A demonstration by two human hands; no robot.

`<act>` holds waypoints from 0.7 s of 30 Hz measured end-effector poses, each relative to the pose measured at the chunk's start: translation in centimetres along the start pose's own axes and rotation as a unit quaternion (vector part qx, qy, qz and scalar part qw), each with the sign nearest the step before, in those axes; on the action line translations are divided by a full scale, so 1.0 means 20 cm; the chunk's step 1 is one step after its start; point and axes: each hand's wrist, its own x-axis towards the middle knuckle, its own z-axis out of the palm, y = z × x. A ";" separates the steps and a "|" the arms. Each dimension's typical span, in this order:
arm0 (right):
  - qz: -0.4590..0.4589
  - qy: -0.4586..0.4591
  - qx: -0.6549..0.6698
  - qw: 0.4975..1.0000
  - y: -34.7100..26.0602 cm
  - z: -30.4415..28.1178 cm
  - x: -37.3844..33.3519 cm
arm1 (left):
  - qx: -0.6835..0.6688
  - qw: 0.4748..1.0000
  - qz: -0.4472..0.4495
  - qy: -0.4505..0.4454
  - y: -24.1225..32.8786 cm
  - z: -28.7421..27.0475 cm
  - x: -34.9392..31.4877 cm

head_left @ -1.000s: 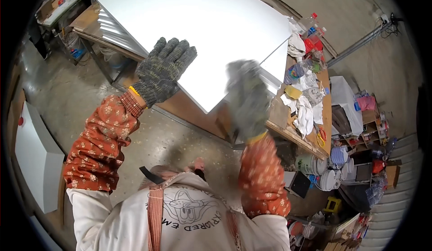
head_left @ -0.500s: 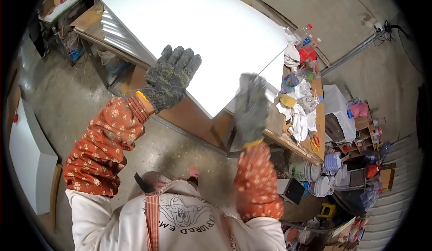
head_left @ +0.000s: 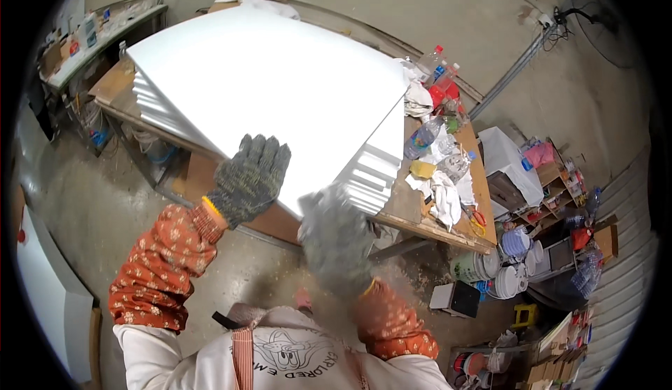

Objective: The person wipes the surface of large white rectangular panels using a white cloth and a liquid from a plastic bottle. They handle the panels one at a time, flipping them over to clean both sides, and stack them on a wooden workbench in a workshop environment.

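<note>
A large glossy white panel (head_left: 273, 82) lies askew on top of a stack of similar white panels (head_left: 374, 180), which rests on a wooden worktable (head_left: 458, 230). My left hand (head_left: 250, 179), in a dark grey-green knit glove, lies with its fingers stretched out on the panel's near left edge. At the panel's near corner is my right hand (head_left: 336, 236), gloved the same way and smeared by motion. Its fingers are too blurred to make out, and so is anything in them. Both forearms wear red floral sleeve covers.
Plastic bottles (head_left: 423, 138), white rags (head_left: 445, 197), a yellow sponge (head_left: 422, 169) and scissors (head_left: 478, 222) crowd the table's right end. White buckets (head_left: 504, 284) stand on the floor beyond it. Another white panel (head_left: 49, 285) leans at far left. A second bench (head_left: 105, 40) stands behind.
My right hand has moved from the panel's right edge down to its near corner, toward me. My left hand stays on the near left edge. The whole view has shifted a little.
</note>
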 end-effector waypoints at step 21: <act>-0.018 0.023 0.065 0.997 1.07 0.16 0.18 | 0.033 0.960 0.233 0.150 0.42 0.04 0.44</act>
